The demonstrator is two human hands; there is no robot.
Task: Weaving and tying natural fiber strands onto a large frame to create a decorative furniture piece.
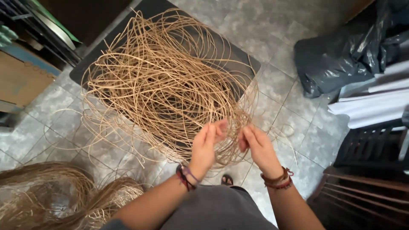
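The floor [277,38] is grey tile, and on it lies a dark mat [238,59]. Over the mat spreads a big loose tangle of thin tan cane strands [162,81], looping in every direction and reaching past the mat's edges onto the tiles. At the lower left there is a second, denser bundle of the same material [51,196]. At the upper right sits a black plastic bag [341,55], with white sheets [375,102] just beside it and a dark wooden slatted piece [370,170] below them. At the left stands a cardboard box [21,81].

The person stands over the near edge of the tangle. The left hand [206,147] is raised with its fingers curled, pinching a few strands close to the tips. The right hand [257,147] is near it, and its fingers are also bent around some strands, so both hands grip the cane at the same place. Both wrists wear cord bracelets.

I think the danger is in the knots: the strands cross each other many times, so a hard pull may tighten them or snap a thin strand. Also the loose loops lie near the person's foot [227,179] and could catch on it.
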